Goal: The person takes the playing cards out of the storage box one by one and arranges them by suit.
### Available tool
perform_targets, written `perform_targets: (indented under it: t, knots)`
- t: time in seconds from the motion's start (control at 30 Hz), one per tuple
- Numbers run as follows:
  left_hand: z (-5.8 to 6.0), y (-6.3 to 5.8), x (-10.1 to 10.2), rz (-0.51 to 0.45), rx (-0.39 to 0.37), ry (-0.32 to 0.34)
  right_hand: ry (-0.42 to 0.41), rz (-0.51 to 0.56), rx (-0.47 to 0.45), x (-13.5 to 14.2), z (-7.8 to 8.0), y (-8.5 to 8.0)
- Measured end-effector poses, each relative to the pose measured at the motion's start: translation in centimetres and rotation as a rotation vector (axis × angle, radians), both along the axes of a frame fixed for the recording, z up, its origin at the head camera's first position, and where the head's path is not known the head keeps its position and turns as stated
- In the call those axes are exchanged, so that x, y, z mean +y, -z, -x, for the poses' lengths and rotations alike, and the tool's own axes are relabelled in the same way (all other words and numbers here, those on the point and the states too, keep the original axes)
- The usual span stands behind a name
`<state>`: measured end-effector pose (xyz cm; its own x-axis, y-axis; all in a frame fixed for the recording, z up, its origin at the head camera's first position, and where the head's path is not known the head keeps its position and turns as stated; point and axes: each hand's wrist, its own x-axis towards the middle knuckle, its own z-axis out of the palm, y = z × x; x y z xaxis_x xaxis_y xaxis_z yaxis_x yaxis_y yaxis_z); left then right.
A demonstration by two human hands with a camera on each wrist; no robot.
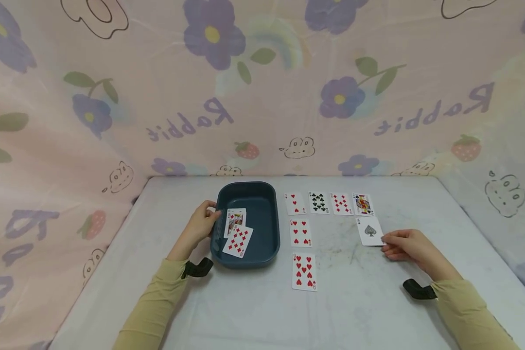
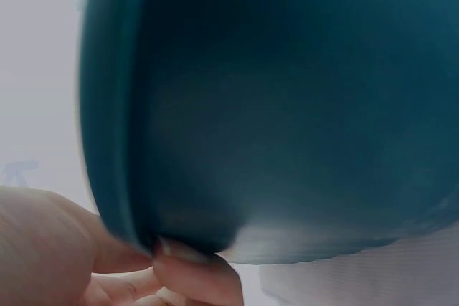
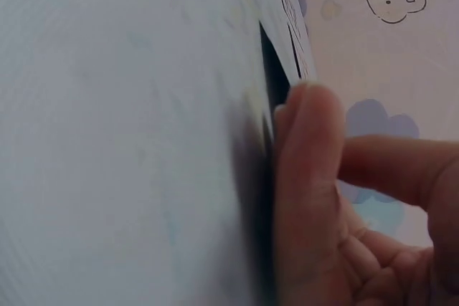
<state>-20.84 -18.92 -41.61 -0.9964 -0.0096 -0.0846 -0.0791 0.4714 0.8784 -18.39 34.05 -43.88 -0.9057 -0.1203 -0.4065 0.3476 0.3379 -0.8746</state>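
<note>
Currently in hand: one ace of spades (image 1: 369, 231), face up at the worktop (image 1: 354, 311), lying at 3 o'clock from the dark blue tray (image 1: 263, 233).

Hands: well apart, both occupied. Right hand (image 1: 406, 248), thumb and fingers pinching the ace at its 4 o'clock corner. Left hand (image 1: 204, 221), gripping the tray at its 9 o'clock rim.

Tray contents: two cards, a red court card (image 1: 234, 219) and, overlapping it at 6 o'clock, a diamonds card (image 1: 238, 241).

Upper row, left to right: low hearts card (image 1: 295, 204), clubs card (image 1: 318, 202), second diamonds card (image 1: 341, 204), second court card (image 1: 363, 204). The last sits at 12 o'clock from the ace; whether their edges touch, cannot tell.

Column, at 6 o'clock from the low hearts card: six of hearts (image 1: 300, 233), then nine of hearts (image 1: 304, 272).

Step, as judged: handling of the ace at the layout's 3 o'clock end; whether being set down or picked up, cannot tell. Next move, as judged: if placing, squaring the ace beneath the court card and a clean release; if collecting, a lift toward 9 o'clock into the steadied tray.
</note>
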Motion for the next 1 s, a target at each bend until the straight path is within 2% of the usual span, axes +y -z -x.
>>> perform_targets:
  t: [0.2,0.53,1.0]
  knots:
    - [0.07,-0.18,0.01,0.001,0.001,-0.01,-0.04,0.026,-0.026,0.21,0.29,-0.18]
    - [0.01,0.02,0.07,0.008,0.006,0.0,-0.068,-0.004,-0.049,0.33,0.31,-0.31]
    - [-0.1,0.02,0.16,0.014,0.003,-0.007,-0.062,-0.055,-0.032,0.25,-0.13,-0.38]
